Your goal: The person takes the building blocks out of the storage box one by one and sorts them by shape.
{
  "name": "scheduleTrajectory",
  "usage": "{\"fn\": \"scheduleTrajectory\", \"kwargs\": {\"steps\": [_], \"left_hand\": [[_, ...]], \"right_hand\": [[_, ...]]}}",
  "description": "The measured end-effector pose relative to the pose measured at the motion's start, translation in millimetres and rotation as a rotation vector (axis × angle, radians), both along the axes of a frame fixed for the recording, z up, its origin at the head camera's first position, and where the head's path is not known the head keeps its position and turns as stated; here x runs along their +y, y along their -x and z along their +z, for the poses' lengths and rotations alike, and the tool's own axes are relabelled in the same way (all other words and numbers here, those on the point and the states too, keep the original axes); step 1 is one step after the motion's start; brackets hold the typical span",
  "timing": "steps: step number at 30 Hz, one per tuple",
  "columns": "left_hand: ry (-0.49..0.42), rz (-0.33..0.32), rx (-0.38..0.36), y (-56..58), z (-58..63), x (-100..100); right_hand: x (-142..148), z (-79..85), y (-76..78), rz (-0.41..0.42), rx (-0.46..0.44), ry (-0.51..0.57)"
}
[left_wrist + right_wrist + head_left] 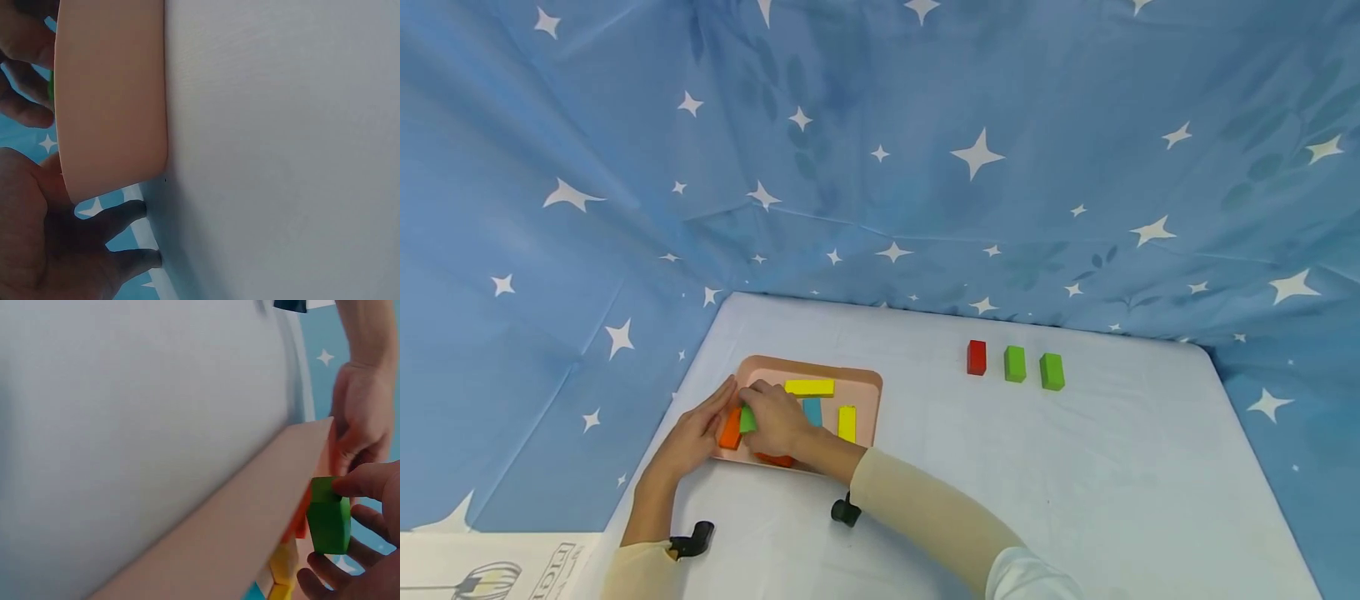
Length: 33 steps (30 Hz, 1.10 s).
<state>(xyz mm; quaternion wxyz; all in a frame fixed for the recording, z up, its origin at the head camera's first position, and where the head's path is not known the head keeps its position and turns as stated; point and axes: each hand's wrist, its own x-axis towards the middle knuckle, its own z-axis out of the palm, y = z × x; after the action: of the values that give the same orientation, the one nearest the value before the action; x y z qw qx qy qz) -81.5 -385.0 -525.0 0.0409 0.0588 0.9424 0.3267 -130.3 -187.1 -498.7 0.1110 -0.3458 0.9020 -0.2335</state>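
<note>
A pink tray stands at the left of the table, with colored blocks inside. My left hand holds the tray's left wall; in the left wrist view the left hand has its thumb behind the rim and two fingers reaching down outside. Over the tray's left part, my right hand pinches a green block between thumb and fingers. An orange block lies beside it, along the left wall. Also in the tray are yellow blocks, a blue block and a red-orange block, partly hidden by the right hand.
Toward the back of the white table, a red block and two green blocks stand in a row, right of the tray. A blue star-patterned cloth hangs behind. Printed fabric shows at the lower left.
</note>
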Motion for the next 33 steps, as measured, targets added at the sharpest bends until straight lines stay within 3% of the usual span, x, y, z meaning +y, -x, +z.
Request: {"fn": "scheduleTrajectory", "kwargs": {"steps": [8,18,33], "left_hand": [[0.018,0.006,-0.022,1.5,2.4,0.0],[0.025,0.018,-0.059,0.1,2.1,-2.8],[0.023,0.022,-0.067,1.1,-0.7,1.2]], "right_hand": [[25.4,21.4,13.0,-0.004,-0.102,0.144],[80.2,40.4,42.6,-0.058,-0.183,0.361],[159.1,36.5,85.8,-0.242,-0.073,0.407]]}}
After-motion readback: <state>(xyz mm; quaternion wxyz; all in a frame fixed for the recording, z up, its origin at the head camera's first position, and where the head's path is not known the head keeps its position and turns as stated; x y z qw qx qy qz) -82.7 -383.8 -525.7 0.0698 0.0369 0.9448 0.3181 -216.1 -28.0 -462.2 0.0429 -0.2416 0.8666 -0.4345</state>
